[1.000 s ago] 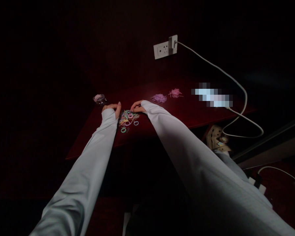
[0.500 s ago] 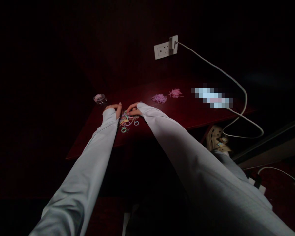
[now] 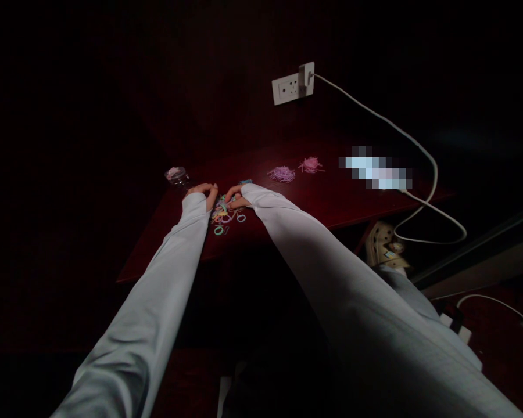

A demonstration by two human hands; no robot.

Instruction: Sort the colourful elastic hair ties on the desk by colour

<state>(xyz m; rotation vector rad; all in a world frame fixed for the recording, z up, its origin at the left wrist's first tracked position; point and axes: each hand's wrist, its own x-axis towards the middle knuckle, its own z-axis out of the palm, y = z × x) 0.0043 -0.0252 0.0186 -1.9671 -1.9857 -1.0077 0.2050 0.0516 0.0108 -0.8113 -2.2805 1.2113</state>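
A loose heap of multicoloured elastic hair ties lies on the dark red table, between and in front of my hands. My left hand rests at the heap's left side, thumb and forefinger curled together; anything between them is too small to make out. From the right, my right hand reaches into the heap with its fingers bent and the tips close together among the ties. Whether a tie is pinched there, I cannot tell. A green hair tie lies at the near edge. Some blue strands show just behind my right cuff.
A clear jar with pale contents stands at the back left. Purple and pink piles of thin strands lie to the right. A blurred-out bright device joins a white cable from the wall socket.
My left thumb and forefinger have come together. My right fingers have shifted slightly within the heap, and more of the blue strands shows behind my right cuff.
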